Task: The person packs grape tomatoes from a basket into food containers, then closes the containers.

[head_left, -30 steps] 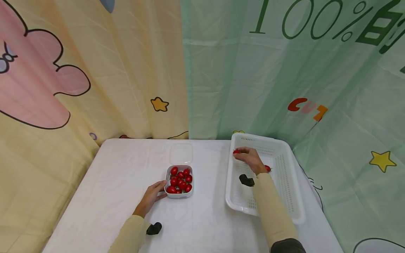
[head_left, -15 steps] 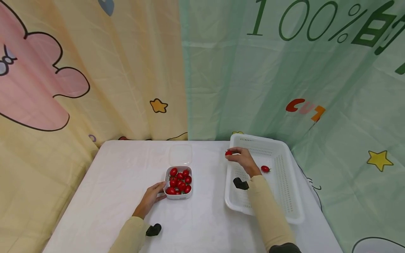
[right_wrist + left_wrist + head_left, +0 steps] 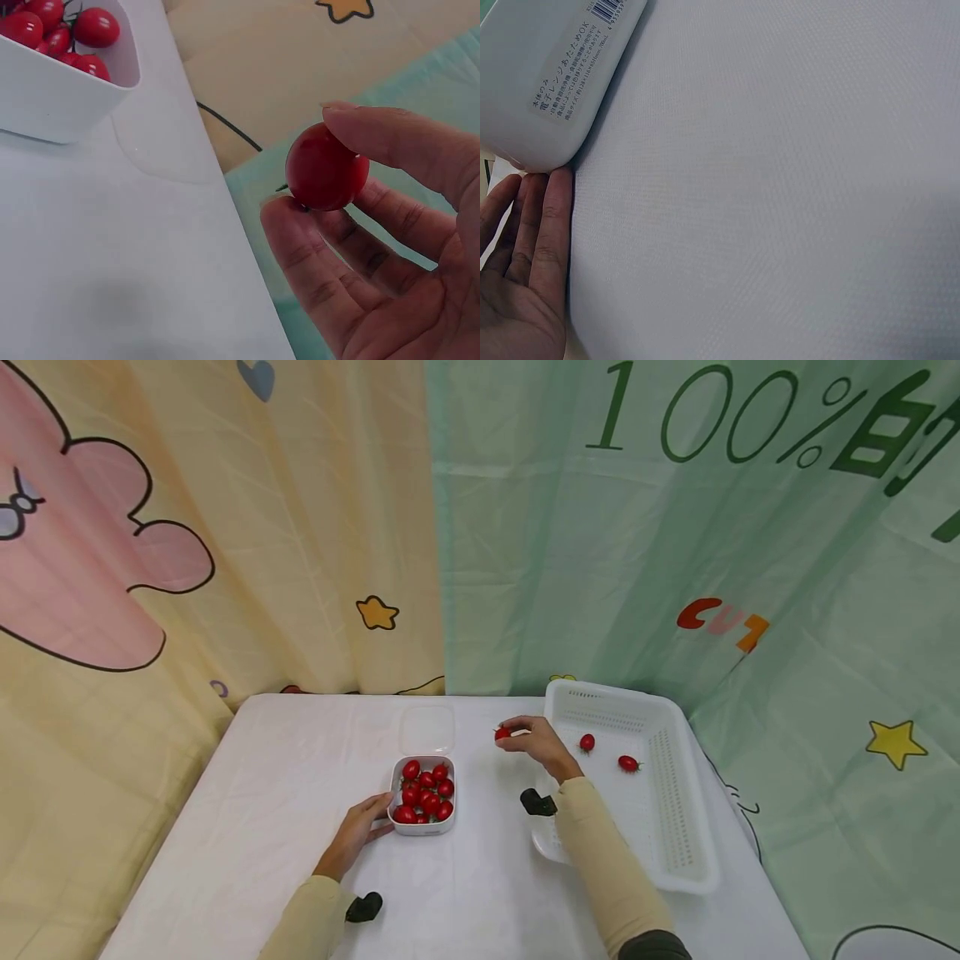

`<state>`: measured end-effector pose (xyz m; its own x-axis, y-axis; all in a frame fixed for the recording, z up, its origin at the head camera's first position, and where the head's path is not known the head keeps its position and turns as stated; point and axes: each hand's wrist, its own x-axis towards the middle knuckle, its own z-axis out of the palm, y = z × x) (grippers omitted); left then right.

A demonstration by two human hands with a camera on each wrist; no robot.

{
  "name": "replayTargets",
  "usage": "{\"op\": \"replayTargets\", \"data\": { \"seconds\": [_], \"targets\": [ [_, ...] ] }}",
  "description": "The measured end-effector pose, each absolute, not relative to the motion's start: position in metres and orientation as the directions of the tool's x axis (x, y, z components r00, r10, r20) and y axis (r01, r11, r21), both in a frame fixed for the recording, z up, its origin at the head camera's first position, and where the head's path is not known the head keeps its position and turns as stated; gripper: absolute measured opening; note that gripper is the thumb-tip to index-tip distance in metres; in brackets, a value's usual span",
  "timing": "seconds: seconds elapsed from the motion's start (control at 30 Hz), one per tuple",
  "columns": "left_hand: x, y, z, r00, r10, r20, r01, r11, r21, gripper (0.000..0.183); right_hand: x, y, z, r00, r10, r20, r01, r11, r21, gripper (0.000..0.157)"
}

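Observation:
My right hand [image 3: 531,739] pinches a red cherry tomato [image 3: 326,169] between thumb and fingertips, held above the table between the basket and the box. The right wrist view shows its smooth skin and a bit of green stem. A small white box [image 3: 422,829] full of cherry tomatoes [image 3: 430,802] stands left of it. My left hand [image 3: 358,833] rests against the box's left side; in the left wrist view its fingers [image 3: 551,232] are fairly straight, tips touching the box's lower corner. On the right, a white perforated basket [image 3: 663,810] holds two cherry tomatoes [image 3: 628,764].
A clear lid [image 3: 427,729] lies flat on the white-covered table [image 3: 300,760] just behind the box. Printed curtains [image 3: 517,568] stand behind the table's far edge. The right forearm [image 3: 607,860] passes over the basket's near left side.
My right hand has carried the cherry tomato leftward, out from over the basket. A second tomato in the basket has come into view. The left hand stays at the box.

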<state>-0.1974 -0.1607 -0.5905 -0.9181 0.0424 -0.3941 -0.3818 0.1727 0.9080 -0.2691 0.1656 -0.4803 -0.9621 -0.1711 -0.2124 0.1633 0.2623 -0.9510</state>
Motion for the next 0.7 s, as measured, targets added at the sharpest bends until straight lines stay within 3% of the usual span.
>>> {"op": "replayTargets", "data": {
  "seconds": [0.4, 0.7],
  "targets": [
    [-0.197, -0.160, -0.590, -0.920, 0.031, -0.391, -0.381, 0.166, 0.910, 0.071, -0.271, 0.119, -0.493, -0.931, -0.281, -0.235, 0.160, 0.265, -0.951, 0.036],
    [-0.197, -0.160, -0.587, -0.920, 0.040, -0.390, -0.378, 0.167, 0.910, 0.067, -0.267, 0.095, -0.508, -0.911, -0.307, -0.276, 0.190, 0.283, -0.940, 0.030]
  ]
}}
